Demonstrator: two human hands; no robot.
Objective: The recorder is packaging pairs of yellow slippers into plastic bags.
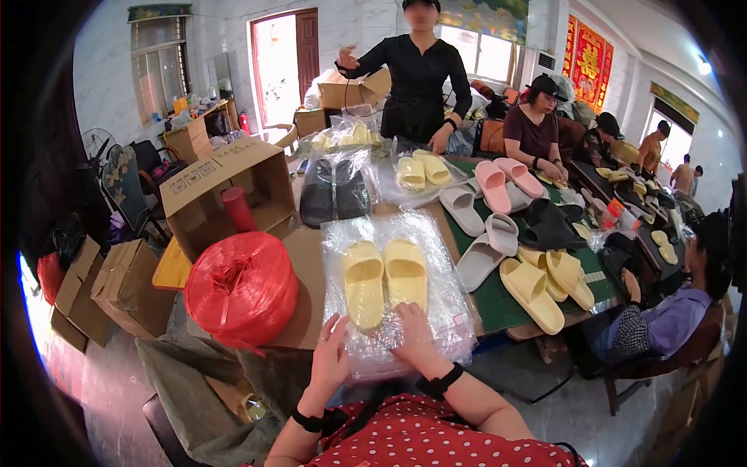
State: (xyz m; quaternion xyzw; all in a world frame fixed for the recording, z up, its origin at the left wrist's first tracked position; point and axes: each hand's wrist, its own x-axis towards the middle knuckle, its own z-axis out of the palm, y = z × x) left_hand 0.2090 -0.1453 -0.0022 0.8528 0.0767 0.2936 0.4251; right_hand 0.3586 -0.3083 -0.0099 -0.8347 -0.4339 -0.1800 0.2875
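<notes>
A pair of pale yellow slide slippers [364, 280] lies side by side in front of me, toes pointing away, seemingly inside a clear plastic bag. Beneath them is a stack of clear plastic bags [445, 300]. My left hand [331, 349] stands at the near left edge of the stack, by the left slipper's heel, fingers stretched and apart. At the heel of the right slipper, my right hand [415, 336] rests on the plastic with fingers extended. Any plastic between its fingertips cannot be made out. Black bands circle both wrists.
A big red twine roll [241, 289] sits left, before an open cardboard box [233, 187]. Beyond the stack lie bagged black slippers [334, 191] and bagged yellow slippers [422, 170]. Loose slippers [532, 294] cover the green surface at right. A person [420, 78] stands opposite; others sit right.
</notes>
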